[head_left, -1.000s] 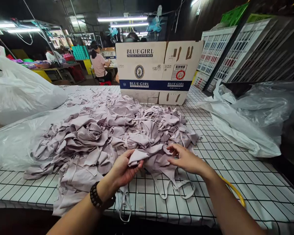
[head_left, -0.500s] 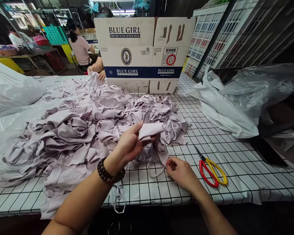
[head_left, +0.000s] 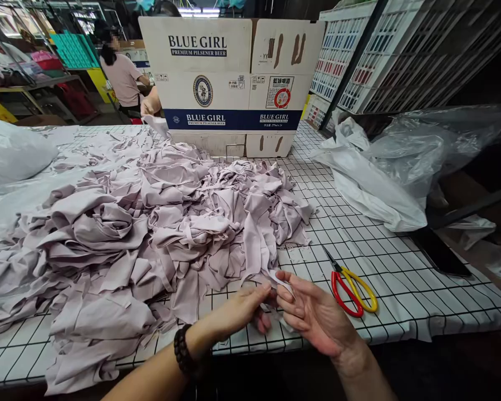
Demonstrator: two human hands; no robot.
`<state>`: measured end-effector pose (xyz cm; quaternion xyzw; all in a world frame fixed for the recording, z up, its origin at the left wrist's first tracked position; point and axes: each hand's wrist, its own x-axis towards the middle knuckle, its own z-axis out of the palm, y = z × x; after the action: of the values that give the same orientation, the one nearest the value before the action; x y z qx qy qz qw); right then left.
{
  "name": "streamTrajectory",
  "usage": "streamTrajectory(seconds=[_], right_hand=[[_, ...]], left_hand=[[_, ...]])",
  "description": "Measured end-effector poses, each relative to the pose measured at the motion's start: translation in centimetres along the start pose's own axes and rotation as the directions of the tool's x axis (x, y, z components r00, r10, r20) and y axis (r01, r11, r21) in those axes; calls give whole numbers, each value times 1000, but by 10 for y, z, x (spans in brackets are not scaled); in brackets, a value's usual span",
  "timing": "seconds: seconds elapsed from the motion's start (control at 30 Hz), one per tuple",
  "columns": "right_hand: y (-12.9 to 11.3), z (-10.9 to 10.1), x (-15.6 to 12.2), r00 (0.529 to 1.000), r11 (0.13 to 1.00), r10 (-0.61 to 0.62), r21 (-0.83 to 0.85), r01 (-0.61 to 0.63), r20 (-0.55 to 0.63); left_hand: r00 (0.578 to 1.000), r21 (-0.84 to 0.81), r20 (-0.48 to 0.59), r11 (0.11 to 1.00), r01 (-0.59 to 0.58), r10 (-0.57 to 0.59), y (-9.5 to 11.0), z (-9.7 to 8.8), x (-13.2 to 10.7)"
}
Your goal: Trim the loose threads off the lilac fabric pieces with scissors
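Close to the table's front edge, my left hand and my right hand meet over one pale mauve fabric piece. Its narrow end is pinched between the thumb and fingers of my right hand. My left fingers close on the cloth just beside it, their tips partly hidden. The piece stretches away from my hands onto a large heap of the same mauve fabric. To the right of my right hand lie scissors with one red and one yellow handle.
A large white carton stands behind the heap. Plastic bags and a dark phone-like slab lie at the right. Another plastic bag is at the left. A co-worker's hand holds cloth beside the carton.
My left hand has come down and right, from holding a fabric piece raised over the heap to meeting my right hand. The fabric now lies stretched toward the heap. My view has shifted slightly.
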<state>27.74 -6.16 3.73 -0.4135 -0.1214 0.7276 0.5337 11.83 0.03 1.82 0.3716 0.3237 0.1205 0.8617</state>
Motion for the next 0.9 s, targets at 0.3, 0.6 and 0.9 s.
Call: streamTrajectory(seconds=[0.3, 0.6, 0.9], right_hand=[[18, 16, -18, 1000, 997, -9, -78, 7, -21], [17, 10, -20, 992, 978, 118, 169, -125, 54], [42, 1, -12, 937, 816, -283, -565, 123, -206]], left_hand=[[989, -743, 147, 663, 91, 29, -37, 8, 18], [996, -786, 60, 612, 87, -65, -26, 14, 16], [961, -437, -274, 884, -168, 47, -5, 17, 13]])
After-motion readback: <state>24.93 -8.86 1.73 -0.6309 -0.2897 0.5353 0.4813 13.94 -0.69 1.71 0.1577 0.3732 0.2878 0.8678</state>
